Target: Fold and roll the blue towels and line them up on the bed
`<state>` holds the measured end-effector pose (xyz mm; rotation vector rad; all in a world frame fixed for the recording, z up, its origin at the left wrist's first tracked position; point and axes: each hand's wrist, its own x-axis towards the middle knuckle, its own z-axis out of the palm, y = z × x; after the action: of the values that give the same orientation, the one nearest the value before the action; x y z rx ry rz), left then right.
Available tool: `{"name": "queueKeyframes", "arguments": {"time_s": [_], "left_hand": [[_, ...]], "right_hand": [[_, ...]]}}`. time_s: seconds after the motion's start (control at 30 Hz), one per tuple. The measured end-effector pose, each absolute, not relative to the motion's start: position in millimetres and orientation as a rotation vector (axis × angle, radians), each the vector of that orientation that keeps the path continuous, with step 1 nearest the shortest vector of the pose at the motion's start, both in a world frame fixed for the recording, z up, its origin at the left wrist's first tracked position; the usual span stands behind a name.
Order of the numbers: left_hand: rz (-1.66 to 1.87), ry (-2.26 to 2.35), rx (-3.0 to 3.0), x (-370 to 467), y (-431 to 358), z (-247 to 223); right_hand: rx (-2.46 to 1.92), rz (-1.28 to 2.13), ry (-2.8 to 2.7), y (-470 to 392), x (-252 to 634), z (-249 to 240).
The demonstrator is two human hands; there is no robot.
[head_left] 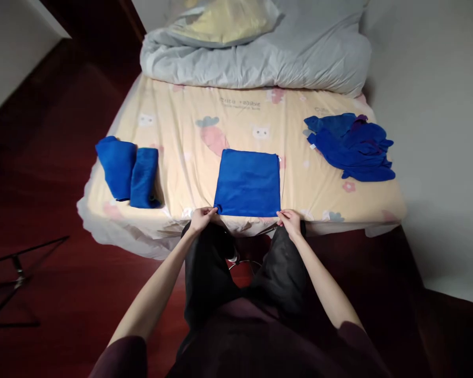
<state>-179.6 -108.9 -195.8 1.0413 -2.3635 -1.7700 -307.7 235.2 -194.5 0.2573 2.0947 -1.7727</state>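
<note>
A square blue cloth (248, 184) lies spread flat near the front edge of the bed, straight ahead of me. My left hand (202, 218) pinches its near left corner, where a small bit of the fabric is turned up. With thumb and fingers closed, my right hand (290, 220) grips the near right corner. On the left lie a folded blue cloth (118, 167) and, against it, a narrower folded blue cloth (144, 177). A crumpled pile of blue cloths (352, 147) rests on the right, with a white tag at its left side.
The bed (181, 121) has a pale yellow sheet printed with carrots and rabbits. Across its far side lies a rolled grey quilt (256, 60) with a yellow pillow (228, 21) on top. A wall (429, 131) stands at the right; black stand legs (19, 278) are on the floor, left.
</note>
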Motion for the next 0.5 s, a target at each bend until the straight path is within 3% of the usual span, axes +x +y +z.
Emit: {"name": "queueKeyframes", "arguments": {"time_s": [0.23,0.5], "left_hand": [[-1.904,-2.153,1.149,-166,-111,-214],[-2.000,-2.238,1.206,-140,-107,-197]], "right_hand": [[0.458,-1.819,2.045,243,-309,-193],[0.494,-1.672,2.077,267,-296,-183]]}}
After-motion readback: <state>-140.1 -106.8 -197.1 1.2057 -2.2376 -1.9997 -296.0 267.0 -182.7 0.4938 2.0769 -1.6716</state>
